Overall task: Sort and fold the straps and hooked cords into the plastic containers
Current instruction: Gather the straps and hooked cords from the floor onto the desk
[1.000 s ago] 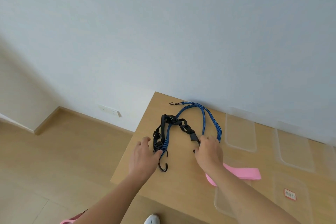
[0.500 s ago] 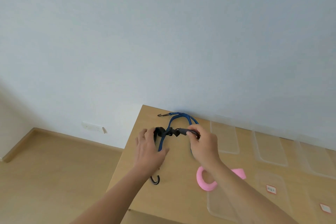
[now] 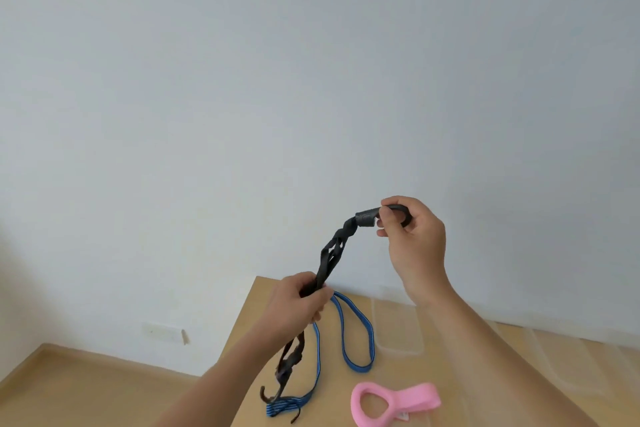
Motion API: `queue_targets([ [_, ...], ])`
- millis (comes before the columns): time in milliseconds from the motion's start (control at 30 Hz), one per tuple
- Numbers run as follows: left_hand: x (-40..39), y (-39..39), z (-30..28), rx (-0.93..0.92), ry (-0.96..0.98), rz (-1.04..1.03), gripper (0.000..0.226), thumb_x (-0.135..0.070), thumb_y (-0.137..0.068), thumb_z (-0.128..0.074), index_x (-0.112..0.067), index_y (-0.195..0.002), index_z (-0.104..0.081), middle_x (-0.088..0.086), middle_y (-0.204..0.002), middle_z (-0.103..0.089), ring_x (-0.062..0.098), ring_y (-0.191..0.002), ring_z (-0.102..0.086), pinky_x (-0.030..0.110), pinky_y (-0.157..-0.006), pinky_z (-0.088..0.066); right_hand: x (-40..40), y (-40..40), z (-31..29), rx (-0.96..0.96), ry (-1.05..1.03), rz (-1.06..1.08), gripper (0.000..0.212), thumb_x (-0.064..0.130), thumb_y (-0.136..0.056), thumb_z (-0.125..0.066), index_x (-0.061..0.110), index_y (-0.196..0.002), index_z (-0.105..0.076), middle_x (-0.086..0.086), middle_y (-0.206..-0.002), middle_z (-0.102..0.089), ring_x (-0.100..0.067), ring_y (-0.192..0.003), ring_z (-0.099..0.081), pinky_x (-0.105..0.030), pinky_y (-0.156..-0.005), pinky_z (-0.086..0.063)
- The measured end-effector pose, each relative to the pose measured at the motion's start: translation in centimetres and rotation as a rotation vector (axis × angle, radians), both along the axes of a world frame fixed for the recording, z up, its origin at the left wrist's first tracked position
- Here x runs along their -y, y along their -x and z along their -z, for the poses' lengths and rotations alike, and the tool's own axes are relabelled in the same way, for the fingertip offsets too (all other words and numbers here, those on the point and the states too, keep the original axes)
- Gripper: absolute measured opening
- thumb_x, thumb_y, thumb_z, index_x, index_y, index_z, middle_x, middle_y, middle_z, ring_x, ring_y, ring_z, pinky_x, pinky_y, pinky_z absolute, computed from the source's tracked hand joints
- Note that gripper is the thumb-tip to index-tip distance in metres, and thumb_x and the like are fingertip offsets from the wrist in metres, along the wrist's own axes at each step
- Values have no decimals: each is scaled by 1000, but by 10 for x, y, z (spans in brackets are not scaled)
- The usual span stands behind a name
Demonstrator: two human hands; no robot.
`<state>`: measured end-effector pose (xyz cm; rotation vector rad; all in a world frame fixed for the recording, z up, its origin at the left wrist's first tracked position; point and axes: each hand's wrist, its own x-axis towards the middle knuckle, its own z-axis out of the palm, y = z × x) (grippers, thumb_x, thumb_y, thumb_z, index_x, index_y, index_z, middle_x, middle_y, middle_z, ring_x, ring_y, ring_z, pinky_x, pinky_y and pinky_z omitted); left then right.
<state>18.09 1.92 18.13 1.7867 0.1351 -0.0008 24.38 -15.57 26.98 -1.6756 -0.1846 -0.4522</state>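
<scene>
A: What takes up most of the view?

B: A pale wall (image 3: 311, 80), with a strip of wood floor (image 3: 86, 388) at the lower left. Below the wall sits the wooden counter (image 3: 263, 333), and clear plastic containers (image 3: 398, 326) lie along its far edge by the wall.

A: And the cords?

B: A blue hooked cord (image 3: 358, 340) lies in a long loop on the counter, its striped end near the front edge. A black strap (image 3: 329, 253) is held up in the air above it, stretched at a slant between both hands, with its lower part hanging down below the left hand to a dark hook (image 3: 268, 395) close to the blue cord's end.

A: How are the hands placed?

B: The right hand (image 3: 412, 239) is raised highest, fingers curled and pinching the black strap's upper end. The left hand (image 3: 301, 302) is lower, closed around the middle of the same strap.

A: Anything else?

B: A pink clip (image 3: 394, 404) with a ring-shaped opening rests on the counter just right of the blue cord, apart from it.
</scene>
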Motion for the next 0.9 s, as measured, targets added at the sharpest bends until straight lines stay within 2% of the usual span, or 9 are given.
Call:
queue_targets([
  [167, 12, 9, -33, 33, 144, -1, 22, -24, -91, -76, -5, -89, -66, 9, -68, -60, 20, -61, -57, 22, -55, -42, 45, 6, -9, -61, -235, 87, 13, 5, -97, -63, 15, -92, -71, 2, -75, -69, -14, -70, -69, -34, -77, -60],
  [333, 29, 11, -64, 142, 201, -38, 12, -5, -88, -77, -13, -95, -72, 7, -74, -67, 23, -66, -59, 31, -65, -48, 94, 18, 0, -216, -412, 115, 12, 3, -96, -63, 9, -89, -70, -13, -86, -68, -22, -74, -64, -32, -69, -56],
  [433, 48, 7, -86, 228, 181, -45, 13, -5, -90, -75, -14, -97, -72, 1, -78, -70, 20, -69, -62, 26, -68, -52, 115, 31, 24, -355, -394, 87, 17, -9, -92, -56, 2, -88, -68, -19, -83, -66, -25, -69, -60, -35, -68, -54],
  [533, 68, 2, -107, 285, 133, -34, 15, -3, -90, -74, -14, -99, -71, -3, -81, -72, 14, -68, -63, 19, -65, -52, 128, 40, 54, -495, -283, 57, 25, -16, -84, -53, 2, -91, -69, -29, -95, -70, -25, -75, -62, -36, -75, -52],
  [600, 79, -1, -113, 295, 75, -16, 22, -1, -88, -74, -18, -102, -71, -3, -85, -74, 13, -70, -64, 20, -66, -52, 132, 45, 64, -525, -166, 31, 33, -16, -80, -55, 9, -95, -71, -25, -108, -70, -22, -83, -63, -34, -76, -49],
  [700, 92, -5, -115, 260, -30, 65, 34, 4, -86, -71, -23, -106, -69, -5, -88, -76, 12, -74, -68, 27, -73, -55, 129, 55, 52, -377, -24, -98, 39, 4, -81, -70, 24, -114, -67, 2, -122, -67, -9, -106, -62, -27, -87, -48],
  [800, 109, -9, -114, 242, -57, 156, 37, 8, -85, -70, -20, -109, -69, -2, -87, -76, 10, -71, -67, 21, -68, -52, 121, 56, 32, -191, 168, -272, 59, 23, -78, -77, 32, -132, -55, 22, -127, -60, 8, -120, -52, -20, -98, -44],
  [833, 115, -10, -114, 250, -63, 179, 38, 9, -84, -70, -19, -109, -69, 1, -87, -76, 11, -70, -66, 19, -68, -51, 119, 54, 28, -176, 197, -301, 55, 20, -82, -77, 32, -131, -56, 20, -122, -64, 6, -117, -56, -21, -98, -46],
  [900, 122, -14, -114, 270, -80, 208, 40, 10, -82, -71, -19, -110, -69, 4, -89, -77, 11, -70, -65, 19, -69, -52, 117, 51, 20, -188, 209, -283, 30, 13, -90, -72, 30, -114, -65, 14, -92, -69, -7, -87, -65, -30, -83, -53],
])
